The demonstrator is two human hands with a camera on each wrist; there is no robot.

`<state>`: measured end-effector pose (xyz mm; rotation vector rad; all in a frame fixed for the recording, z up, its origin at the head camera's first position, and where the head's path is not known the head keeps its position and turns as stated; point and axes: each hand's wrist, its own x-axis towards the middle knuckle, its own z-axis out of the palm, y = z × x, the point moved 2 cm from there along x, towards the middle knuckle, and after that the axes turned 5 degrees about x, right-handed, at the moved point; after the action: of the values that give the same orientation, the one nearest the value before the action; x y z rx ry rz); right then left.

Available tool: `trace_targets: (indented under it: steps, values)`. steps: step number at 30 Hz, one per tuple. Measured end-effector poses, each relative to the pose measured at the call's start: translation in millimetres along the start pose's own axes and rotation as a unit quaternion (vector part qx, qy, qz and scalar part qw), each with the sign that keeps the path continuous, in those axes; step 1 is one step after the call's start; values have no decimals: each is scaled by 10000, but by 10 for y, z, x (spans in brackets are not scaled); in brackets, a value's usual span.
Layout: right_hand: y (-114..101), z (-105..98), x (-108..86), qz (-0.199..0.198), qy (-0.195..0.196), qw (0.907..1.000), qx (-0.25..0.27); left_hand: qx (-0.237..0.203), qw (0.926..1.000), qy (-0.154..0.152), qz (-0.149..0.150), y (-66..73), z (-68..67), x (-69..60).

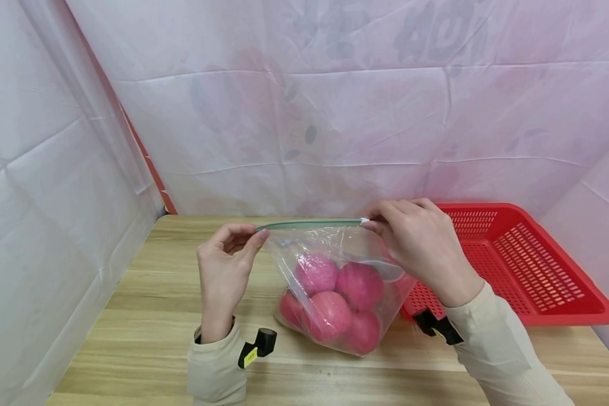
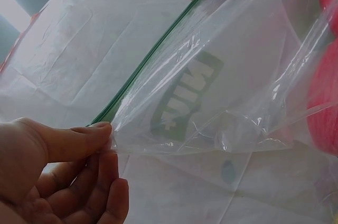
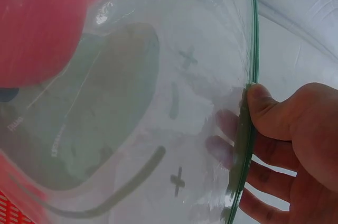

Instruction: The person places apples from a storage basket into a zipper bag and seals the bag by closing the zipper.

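A clear zip bag (image 1: 345,248) stands on the table with several pinkish-red apples (image 1: 327,316) bunched in its lower part. Between thumb and forefinger, my left hand (image 1: 225,268) pinches the left end of the green zip strip (image 2: 142,65). My right hand (image 1: 421,242) grips that strip nearer the right end, its thumb on the near face and fingers showing through the plastic behind. A small white slider (image 1: 364,221) sits on the strip at the right fingertips. The strip runs taut between both hands. Green print (image 2: 185,97) shows on the bag.
A red plastic basket (image 1: 533,265) with slotted walls stands at the right, partly behind the bag and right forearm. White sheets with faint pink patterns (image 1: 335,124) hang behind and at the sides of the wood-grain table (image 1: 147,327).
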<state>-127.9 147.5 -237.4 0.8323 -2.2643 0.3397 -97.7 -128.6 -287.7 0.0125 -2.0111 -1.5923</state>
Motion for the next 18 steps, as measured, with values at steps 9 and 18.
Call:
trace_targets:
  steps: [9, 18]
  values:
    - [29, -10, -20, 17, 23, 10000, 25, -8, 10000, -12, -42, 3, -7, -3]
    - [44, -14, -35, 35, 69, 10000, 14, 2, 10000, -7, -70, -3, -10, -2]
